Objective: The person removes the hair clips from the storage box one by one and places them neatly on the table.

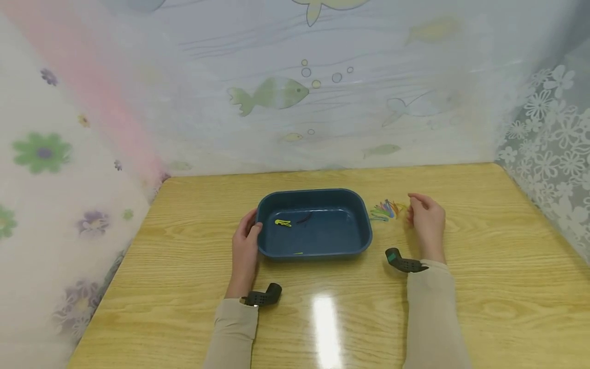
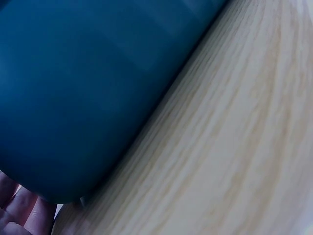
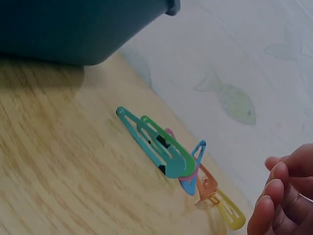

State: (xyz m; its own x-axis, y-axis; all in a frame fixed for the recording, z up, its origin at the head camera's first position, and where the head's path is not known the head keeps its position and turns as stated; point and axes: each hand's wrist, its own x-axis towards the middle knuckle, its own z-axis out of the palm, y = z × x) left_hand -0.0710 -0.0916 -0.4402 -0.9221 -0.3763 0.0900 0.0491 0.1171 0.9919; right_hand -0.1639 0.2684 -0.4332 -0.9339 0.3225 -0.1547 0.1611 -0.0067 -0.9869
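Note:
On the table stands a blue plastic basin [image 1: 318, 253]. My left hand [image 1: 246, 246] grips its left end, thumb over the rim and fingers outside; in the left wrist view, those fingers [image 2: 36, 215] show beneath the basin's corner. Inside lie a yellow snap hair clip [image 1: 283, 223] and a dark one [image 1: 304, 218]. To the basin's right, several coloured snap hair clips lie fanned out, among them a teal clip [image 3: 142, 142], a blue clip [image 3: 190, 183] and a yellow clip [image 3: 231, 210]. Beside the yellow clip is my right hand [image 1: 426, 220], fingers loosely bent, with nothing visible in them.
The wood-grain table [image 1: 184, 287] meets a pale fish-printed curtain [image 1: 276, 128] at the back. Flowered sheets hang at the left and right. Each wrist carries a black camera mount, such as the right mount [image 1: 402, 262]. A sliver of yellow shows at the basin's front inner wall.

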